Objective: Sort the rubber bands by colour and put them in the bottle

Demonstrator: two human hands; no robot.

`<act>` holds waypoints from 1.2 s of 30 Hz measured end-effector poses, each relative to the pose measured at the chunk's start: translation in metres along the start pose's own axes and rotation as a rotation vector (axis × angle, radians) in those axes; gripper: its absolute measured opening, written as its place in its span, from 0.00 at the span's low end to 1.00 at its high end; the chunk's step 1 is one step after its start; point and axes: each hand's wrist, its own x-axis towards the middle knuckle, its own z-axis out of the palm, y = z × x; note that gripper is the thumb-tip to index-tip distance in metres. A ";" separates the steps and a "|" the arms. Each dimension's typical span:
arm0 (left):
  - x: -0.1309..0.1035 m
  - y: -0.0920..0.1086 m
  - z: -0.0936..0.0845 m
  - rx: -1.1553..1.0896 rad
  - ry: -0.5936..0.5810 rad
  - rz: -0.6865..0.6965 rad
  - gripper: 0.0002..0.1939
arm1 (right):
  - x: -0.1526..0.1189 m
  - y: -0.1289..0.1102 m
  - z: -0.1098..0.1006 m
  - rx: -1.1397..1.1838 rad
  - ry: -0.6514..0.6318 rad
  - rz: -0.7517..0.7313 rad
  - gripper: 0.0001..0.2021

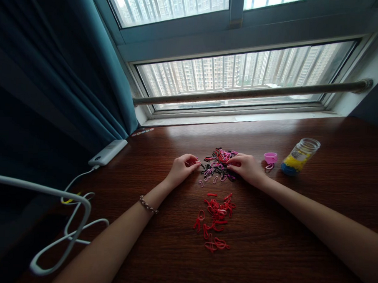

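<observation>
A mixed pile of small black, pink, purple and red elastic bands lies on the brown wooden table. At its left edge my left hand has thumb and fingers pinched; something small and pink shows at the fingertips, too small to name surely. My right hand touches the pile's right side, its fingers bent down among the bands, and what they grip is hidden. Nearer to me lies a separate group of red bands, with a few pinkish ones among them.
Right of my right hand are a small pink cup, a pink band and an open glass jar with yellow and blue contents. At left are a white power bank, white cables and a blue curtain. A window stands behind.
</observation>
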 end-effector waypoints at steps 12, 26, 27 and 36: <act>0.001 -0.001 0.000 0.073 -0.016 0.048 0.07 | 0.007 0.003 -0.003 0.410 0.125 0.252 0.14; 0.003 0.005 -0.006 -0.527 0.136 -0.235 0.13 | -0.011 -0.056 -0.017 0.696 -0.862 -0.067 0.10; 0.002 0.005 -0.006 -0.571 0.141 -0.249 0.13 | -0.014 -0.059 -0.017 0.691 -0.938 -0.110 0.11; -0.004 0.025 -0.009 -0.586 0.001 -0.173 0.11 | -0.011 -0.054 -0.018 0.782 -0.530 0.029 0.15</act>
